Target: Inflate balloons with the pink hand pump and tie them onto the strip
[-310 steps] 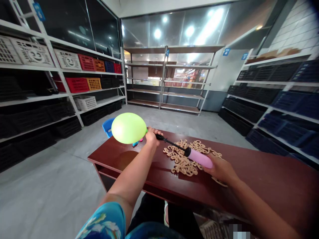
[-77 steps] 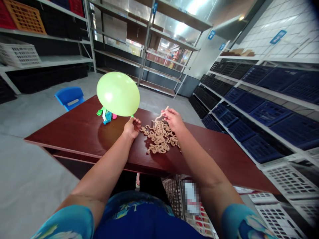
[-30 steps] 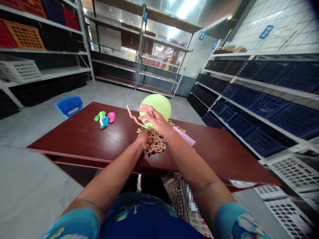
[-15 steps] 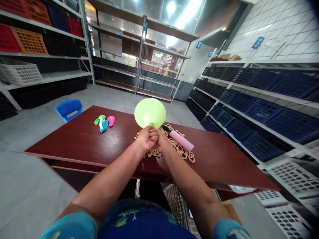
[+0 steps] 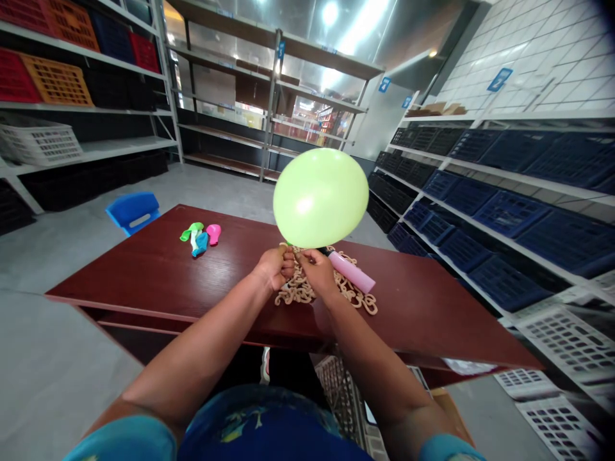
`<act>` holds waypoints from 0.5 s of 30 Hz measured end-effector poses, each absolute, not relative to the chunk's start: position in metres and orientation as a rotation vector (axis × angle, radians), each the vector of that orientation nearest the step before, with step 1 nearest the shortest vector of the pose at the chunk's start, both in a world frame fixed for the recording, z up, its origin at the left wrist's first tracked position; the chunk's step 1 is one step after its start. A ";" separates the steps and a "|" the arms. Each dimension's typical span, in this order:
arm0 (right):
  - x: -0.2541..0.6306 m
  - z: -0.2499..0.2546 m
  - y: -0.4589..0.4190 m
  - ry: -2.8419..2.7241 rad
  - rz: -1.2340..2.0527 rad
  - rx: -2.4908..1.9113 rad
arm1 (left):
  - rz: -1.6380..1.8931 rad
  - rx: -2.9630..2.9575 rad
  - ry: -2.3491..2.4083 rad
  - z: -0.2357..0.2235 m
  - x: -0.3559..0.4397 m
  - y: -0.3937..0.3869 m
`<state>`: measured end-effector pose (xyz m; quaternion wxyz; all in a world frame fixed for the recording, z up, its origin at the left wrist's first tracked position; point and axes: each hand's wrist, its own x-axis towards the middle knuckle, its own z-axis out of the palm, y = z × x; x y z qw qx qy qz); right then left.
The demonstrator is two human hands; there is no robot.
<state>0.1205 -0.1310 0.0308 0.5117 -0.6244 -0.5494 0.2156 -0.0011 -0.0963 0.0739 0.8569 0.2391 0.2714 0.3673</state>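
Observation:
A blown-up yellow-green balloon [image 5: 321, 197] floats just beyond my hands, its neck end down between them. My left hand [image 5: 277, 266] is closed in a fist at the neck. Thumb and fingers of my right hand [image 5: 314, 269] pinch close beside it, also at the neck; the neck itself is mostly hidden by the fingers. Under the hands lies a heap of tan curled pieces [image 5: 300, 291] on the dark red table [image 5: 230, 282]. Just right of my right hand rests a pink balloon pump [image 5: 352, 271] with a black end.
Several limp balloons [image 5: 200, 242] in green, white, blue and pink lie on the table's left part. A blue chair [image 5: 133, 212] stands behind the far left edge. Shelves with dark blue crates [image 5: 509, 218] line the right side; coloured crates [image 5: 57, 78] fill the left shelves.
The balloon has come up and to the right and looks larger. My hands have moved slightly apart from being pressed together, with the right one now pinching at the neck.

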 end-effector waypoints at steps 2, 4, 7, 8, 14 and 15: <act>0.123 0.037 -0.136 -1.360 0.380 -1.556 | 0.836 0.693 0.706 0.069 0.001 -0.095; 0.121 0.043 -0.142 -1.457 0.277 -1.575 | 0.922 0.928 0.874 0.063 0.002 -0.094; 0.116 0.054 -0.151 -1.625 0.135 -1.575 | 1.019 1.411 1.148 0.053 0.001 -0.088; 0.115 0.057 -0.153 -1.681 0.084 -1.570 | 1.030 1.565 1.213 0.049 0.000 -0.086; 0.116 0.075 -0.154 -1.986 -0.050 -1.503 | 1.014 1.897 1.285 0.032 0.001 -0.082; 0.117 0.076 -0.153 -1.975 -0.046 -1.485 | 1.009 1.904 1.274 0.031 0.002 -0.084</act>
